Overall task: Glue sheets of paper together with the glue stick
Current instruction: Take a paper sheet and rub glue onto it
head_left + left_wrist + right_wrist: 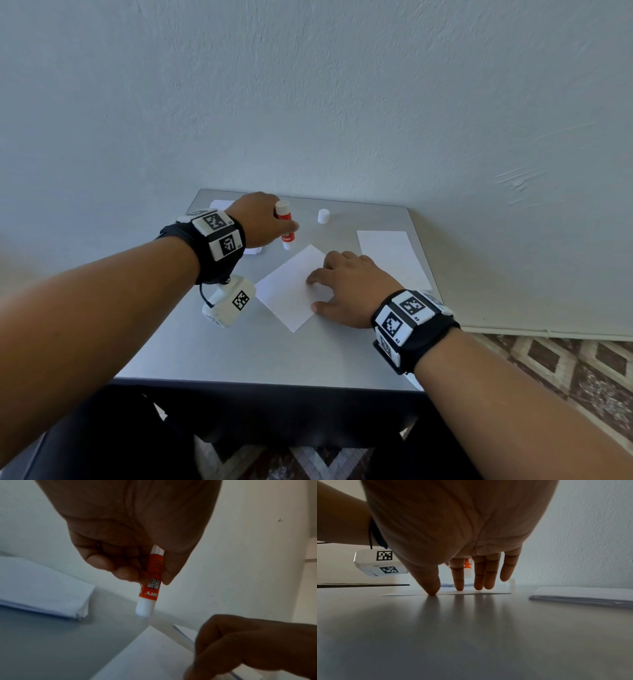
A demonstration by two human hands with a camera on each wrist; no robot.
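Note:
My left hand (275, 222) grips a red-and-white glue stick (286, 226) upright, white end down. That end hangs just beyond the far corner of a white sheet (287, 291), close above the table. In the left wrist view my fingers and thumb wrap the glue stick (150, 582). My right hand (317, 293) presses the sheet flat with straight fingertips (459, 586) and thumb. The stick's white cap (323, 216) stands alone on the table behind the sheet.
The grey table (260, 356) stands against a white wall. A stack of paper (390, 257) lies at the right, and another paper stack (42, 588) lies at the left under my left hand. Patterned floor shows to the right of the table.

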